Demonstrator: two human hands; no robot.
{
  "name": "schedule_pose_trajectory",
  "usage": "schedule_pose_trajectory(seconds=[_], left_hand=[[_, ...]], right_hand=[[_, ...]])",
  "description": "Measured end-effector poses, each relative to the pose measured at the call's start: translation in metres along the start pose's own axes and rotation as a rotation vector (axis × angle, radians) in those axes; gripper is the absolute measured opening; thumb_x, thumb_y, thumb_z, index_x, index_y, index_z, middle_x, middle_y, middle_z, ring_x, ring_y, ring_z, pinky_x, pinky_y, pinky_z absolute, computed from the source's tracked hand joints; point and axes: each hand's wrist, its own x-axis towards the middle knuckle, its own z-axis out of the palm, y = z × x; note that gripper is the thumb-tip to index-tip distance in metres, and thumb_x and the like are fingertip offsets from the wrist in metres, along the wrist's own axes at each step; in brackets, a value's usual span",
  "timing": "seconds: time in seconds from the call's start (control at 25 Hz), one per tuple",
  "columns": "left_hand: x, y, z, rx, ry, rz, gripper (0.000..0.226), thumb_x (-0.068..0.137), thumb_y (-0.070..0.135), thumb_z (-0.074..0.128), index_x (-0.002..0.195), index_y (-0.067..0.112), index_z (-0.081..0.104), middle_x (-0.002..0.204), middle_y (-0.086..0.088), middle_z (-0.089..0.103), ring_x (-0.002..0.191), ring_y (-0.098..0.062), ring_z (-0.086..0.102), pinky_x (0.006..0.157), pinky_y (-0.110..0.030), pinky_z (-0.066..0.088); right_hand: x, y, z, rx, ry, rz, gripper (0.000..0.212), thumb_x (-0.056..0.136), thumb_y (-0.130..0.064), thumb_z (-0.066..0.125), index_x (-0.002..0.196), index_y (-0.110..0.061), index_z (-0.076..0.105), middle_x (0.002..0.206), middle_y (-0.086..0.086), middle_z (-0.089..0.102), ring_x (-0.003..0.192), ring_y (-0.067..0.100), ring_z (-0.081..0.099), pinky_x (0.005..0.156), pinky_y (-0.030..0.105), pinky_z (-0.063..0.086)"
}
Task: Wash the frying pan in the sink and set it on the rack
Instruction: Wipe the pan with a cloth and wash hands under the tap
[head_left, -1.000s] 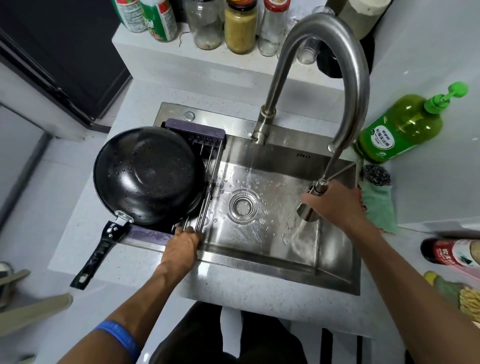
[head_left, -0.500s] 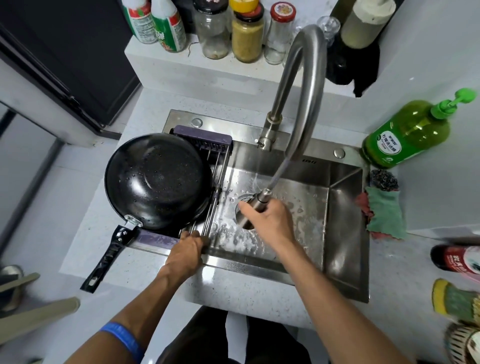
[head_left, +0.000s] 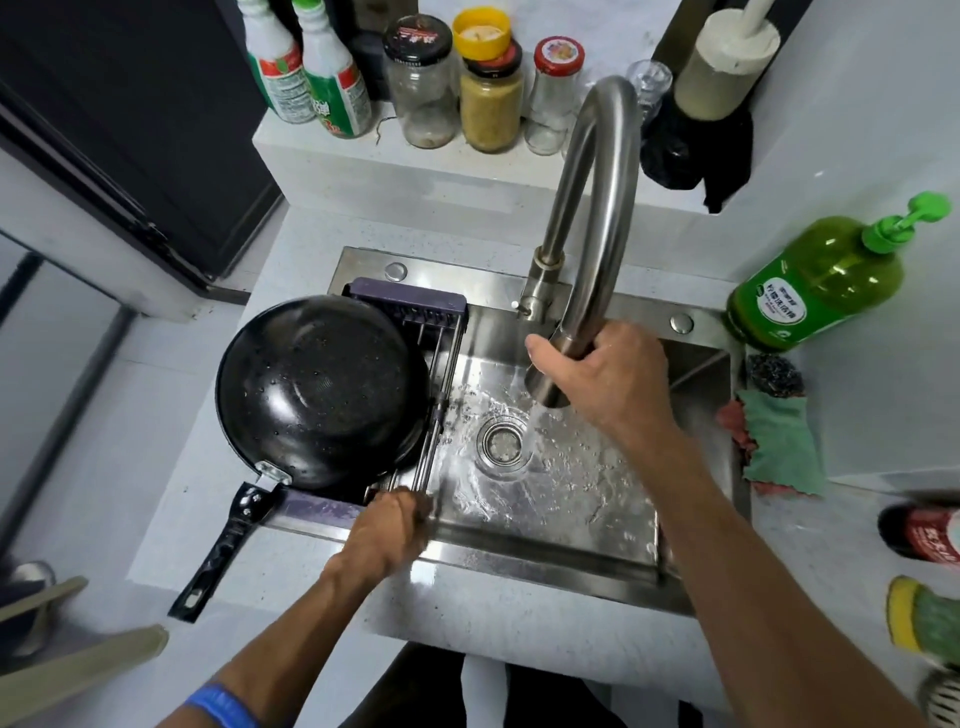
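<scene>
Head view: frying pan (head_left: 322, 392) upside down on rack (head_left: 415, 312) at sink (head_left: 545, 551) left end, prob. to drain. Left hand (head_left: 387, 530) grips rack bars, steadying; right hand (head_left: 602, 374) wrapped round faucet (head_left: 597, 208) head, water running w/ spray aimed near drain (head_left: 503, 442).

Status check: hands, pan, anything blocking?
Left hand grips rack bars. Right hand grips faucet head, water running. Frying pan upside down on rack. Nothing blocking.

The left hand (head_left: 387, 530) grips the near rail of the rack (head_left: 441, 395); the right hand (head_left: 608, 379), reaching farther, wraps the curved steel faucet spout (head_left: 597, 208).
</scene>
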Motion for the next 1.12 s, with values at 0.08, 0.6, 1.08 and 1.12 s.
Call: schedule_pose_trajectory(seconds=[0.08, 0.6, 1.08, 1.12], left_hand=[[0.019, 0.019, -0.026, -0.115, 0.072, -0.018, 0.016, 0.09, 0.031, 0.061, 0.1, 0.023, 0.07, 0.091, 0.0, 0.073, 0.083, -0.019, 0.069, 0.072, -0.025, 0.051], [0.187, 0.13, -0.132, -0.194, 0.217, 0.17, 0.007, 0.086, 0.017, 0.071, 0.092, 0.02, 0.072, 0.08, 0.004, 0.069, 0.085, -0.016, 0.068, 0.074, -0.021, 0.047], [0.184, 0.128, -0.144, 0.172, 0.281, 0.395, 0.002, 0.088, 0.025, 0.065, 0.088, 0.026, 0.063, 0.087, 0.002, 0.071, 0.081, -0.024, 0.064, 0.067, -0.029, 0.042], [0.184, 0.128, -0.146, 0.171, 0.28, 0.412, 0.001, 0.088, 0.025, 0.065, 0.088, 0.026, 0.064, 0.086, 0.003, 0.072, 0.081, -0.023, 0.064, 0.066, -0.029, 0.041]], right_hand=[[0.0, 0.005, 0.003, -0.003, 0.019, -0.029, 0.046, 0.08, -0.06, 0.07, 0.055, -0.022, 0.06, 0.053, -0.007, 0.064, 0.049, 0.007, 0.063, 0.057, 0.022, 0.052], [-0.026, 0.06, -0.009, 0.284, -0.096, -0.071, 0.061, 0.085, -0.078, 0.048, 0.116, -0.028, 0.067, 0.06, 0.017, 0.058, 0.053, 0.039, 0.054, 0.052, 0.052, 0.048], [-0.057, 0.077, 0.006, 0.461, -0.042, 0.067, 0.059, 0.085, -0.073, 0.054, 0.108, -0.022, 0.071, 0.059, 0.016, 0.057, 0.051, 0.009, 0.054, 0.052, 0.03, 0.043], [-0.059, 0.079, 0.006, 0.455, -0.035, 0.068, 0.058, 0.085, -0.072, 0.054, 0.107, -0.022, 0.072, 0.059, 0.015, 0.057, 0.051, 0.009, 0.054, 0.052, 0.028, 0.043]])
